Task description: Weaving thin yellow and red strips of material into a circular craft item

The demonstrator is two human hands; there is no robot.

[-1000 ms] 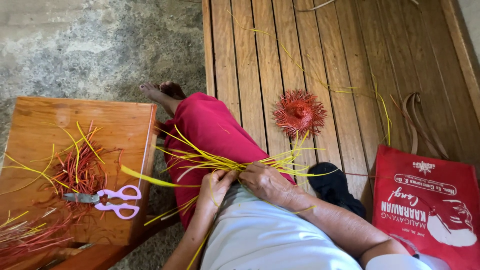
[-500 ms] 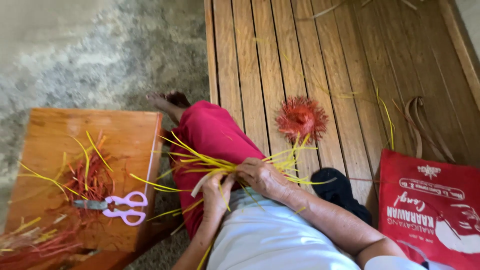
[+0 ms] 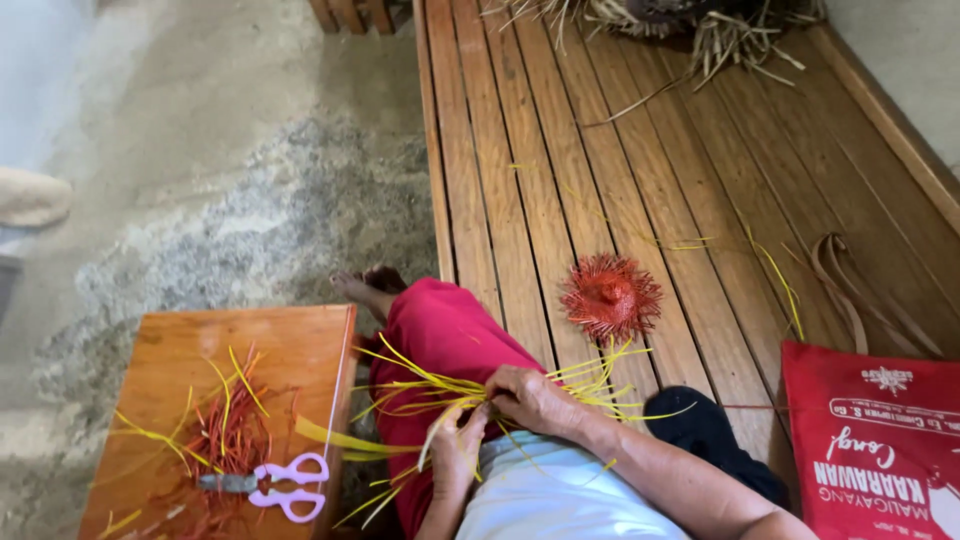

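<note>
Both hands, left hand [image 3: 458, 450] & right hand [image 3: 530, 398], closed on yellow strips [image 3: 430, 385] over the red-clad lap. Red woven disc [image 3: 610, 295] lies just beyond the strips (on the slat bench [image 3: 520, 150]); pink scissors [image 3: 285, 485] to their left.

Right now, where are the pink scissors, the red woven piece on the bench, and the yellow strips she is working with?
pink scissors [image 3: 290, 487], head view, on the pink handle loops.
red woven piece [image 3: 610, 296], head view, on its woven middle.
yellow strips [image 3: 425, 384], head view, on the bundle left of the hands.

Pink scissors [image 3: 285, 487], red woven disc [image 3: 610, 296], red bag [image 3: 880, 450]
</note>
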